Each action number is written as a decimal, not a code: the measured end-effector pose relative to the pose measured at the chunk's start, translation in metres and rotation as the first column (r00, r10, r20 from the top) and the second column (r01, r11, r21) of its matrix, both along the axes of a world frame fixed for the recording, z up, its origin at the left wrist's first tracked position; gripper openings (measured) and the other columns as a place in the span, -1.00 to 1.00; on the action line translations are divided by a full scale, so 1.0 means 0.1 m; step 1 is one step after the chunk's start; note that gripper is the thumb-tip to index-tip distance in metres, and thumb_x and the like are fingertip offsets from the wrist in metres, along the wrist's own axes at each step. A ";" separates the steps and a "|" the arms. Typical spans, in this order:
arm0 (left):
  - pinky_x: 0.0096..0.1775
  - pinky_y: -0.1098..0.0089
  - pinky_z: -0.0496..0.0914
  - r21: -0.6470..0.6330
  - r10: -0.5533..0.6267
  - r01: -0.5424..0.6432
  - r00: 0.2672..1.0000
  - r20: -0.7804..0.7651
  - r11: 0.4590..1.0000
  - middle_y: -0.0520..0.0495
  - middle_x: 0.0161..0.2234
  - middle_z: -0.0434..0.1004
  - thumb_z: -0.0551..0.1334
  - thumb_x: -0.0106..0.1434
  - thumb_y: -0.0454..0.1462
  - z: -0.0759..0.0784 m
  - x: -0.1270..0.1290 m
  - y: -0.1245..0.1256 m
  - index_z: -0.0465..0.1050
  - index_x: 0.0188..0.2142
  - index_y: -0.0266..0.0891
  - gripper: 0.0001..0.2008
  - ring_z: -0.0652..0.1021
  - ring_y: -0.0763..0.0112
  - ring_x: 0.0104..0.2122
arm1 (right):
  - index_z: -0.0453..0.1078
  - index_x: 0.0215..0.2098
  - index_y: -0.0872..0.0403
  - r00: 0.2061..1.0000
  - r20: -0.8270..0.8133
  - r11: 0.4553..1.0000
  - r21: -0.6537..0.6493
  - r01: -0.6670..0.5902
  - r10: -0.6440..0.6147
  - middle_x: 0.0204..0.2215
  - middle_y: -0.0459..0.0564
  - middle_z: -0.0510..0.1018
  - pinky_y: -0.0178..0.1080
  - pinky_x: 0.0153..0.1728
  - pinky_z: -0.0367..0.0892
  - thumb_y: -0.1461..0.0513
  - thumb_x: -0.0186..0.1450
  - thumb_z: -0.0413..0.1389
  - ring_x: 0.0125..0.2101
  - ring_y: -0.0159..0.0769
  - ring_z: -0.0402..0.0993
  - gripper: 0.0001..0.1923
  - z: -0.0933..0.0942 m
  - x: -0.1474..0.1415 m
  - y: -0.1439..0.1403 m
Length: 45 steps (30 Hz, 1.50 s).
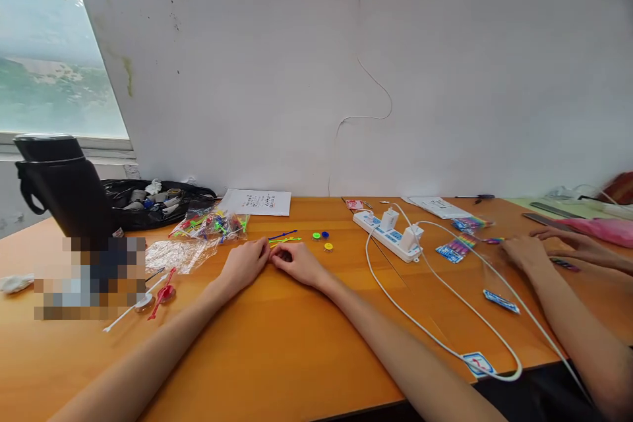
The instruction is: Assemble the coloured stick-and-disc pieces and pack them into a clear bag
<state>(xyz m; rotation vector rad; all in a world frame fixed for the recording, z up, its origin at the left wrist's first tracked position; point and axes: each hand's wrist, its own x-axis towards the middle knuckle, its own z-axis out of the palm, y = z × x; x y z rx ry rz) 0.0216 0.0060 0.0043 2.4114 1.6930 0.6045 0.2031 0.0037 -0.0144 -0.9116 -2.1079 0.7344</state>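
Observation:
My left hand [247, 260] and my right hand [301, 264] meet at their fingertips over the table. Both are closed, their fingers curled; whatever they hold, if anything, is hidden. Just beyond them lie a blue plastic arrow [284, 235] and a yellow-green arrow [289, 240]. To the right sit a green disc [316, 236], a blue disc [325, 235] and a yellow disc [328, 247]. Left of my left forearm, a red arrow [161, 295] and a white arrow [126, 312] rest with round bases, beside a clear plastic wrapper [180, 255].
A bag of coloured plastic parts [212, 224], a black bag [153, 208] and a tall black flask [62, 191] stand at left. At right, a power strip [388, 235] trails white cables [418, 326]. A co-worker's hands [527, 254] handle small items near colourful packets [457, 247].

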 end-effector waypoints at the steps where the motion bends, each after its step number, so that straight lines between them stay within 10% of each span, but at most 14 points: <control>1: -0.40 0.39 0.15 0.015 -0.014 0.014 1.000 -0.004 1.000 -0.13 -0.35 0.57 -0.05 0.37 -0.11 -0.05 -0.01 0.00 0.36 -0.36 -0.14 -0.69 0.55 0.18 -0.36 | 0.48 -0.31 0.02 1.000 -0.006 1.000 0.002 -0.008 0.008 -0.39 -0.08 0.57 -0.29 -0.28 0.35 0.26 0.29 0.11 -0.37 -0.31 0.47 -0.90 0.00 0.00 0.00; 21: -0.42 0.42 0.10 0.008 -0.084 0.084 0.989 0.121 0.996 -0.04 -0.40 0.52 0.01 0.36 -0.13 -0.06 -0.12 0.00 0.31 -0.38 -0.15 -0.76 0.48 0.32 -0.42 | 0.50 -0.24 0.04 0.979 0.071 0.976 0.127 0.179 -0.189 -0.40 -0.09 0.58 -0.31 -0.34 0.27 0.27 0.31 0.04 -0.42 -0.34 0.43 -0.82 0.05 0.07 0.04; 31: -0.42 0.41 0.12 0.001 -0.097 0.098 0.985 0.145 0.995 -0.04 -0.40 0.52 0.02 0.36 -0.13 -0.02 -0.13 -0.03 0.32 -0.38 -0.15 -0.75 0.48 0.31 -0.43 | 0.56 -0.26 0.03 0.651 0.165 0.662 0.344 0.666 -0.741 -0.16 0.10 0.54 -0.09 -0.02 0.20 0.28 0.29 0.03 -0.07 -0.07 0.32 -0.76 0.14 0.74 0.34; 40: -0.40 0.40 0.17 0.026 -0.099 0.095 0.972 0.212 0.995 -0.04 -0.37 0.55 0.01 0.37 -0.12 -0.03 -0.12 -0.02 0.36 -0.34 -0.14 -0.75 0.50 0.31 -0.41 | 0.53 -0.27 0.10 0.729 0.040 0.720 0.200 0.664 -0.683 -0.25 0.06 0.56 -0.20 -0.19 0.31 0.27 0.27 0.06 -0.32 -0.25 0.45 -0.81 0.13 0.86 0.43; 45: -0.35 0.43 0.28 0.026 -0.199 0.205 0.898 0.393 0.978 0.03 -0.27 0.57 0.10 0.32 -0.15 -0.02 -0.08 -0.06 0.32 -0.12 -0.09 -0.82 0.53 0.39 -0.38 | 0.45 -0.19 0.07 0.904 -0.161 0.909 0.067 0.411 -0.397 -0.24 -0.01 0.58 -0.24 -0.23 0.37 0.14 0.29 0.11 -0.31 -0.30 0.48 -0.81 0.18 0.44 0.23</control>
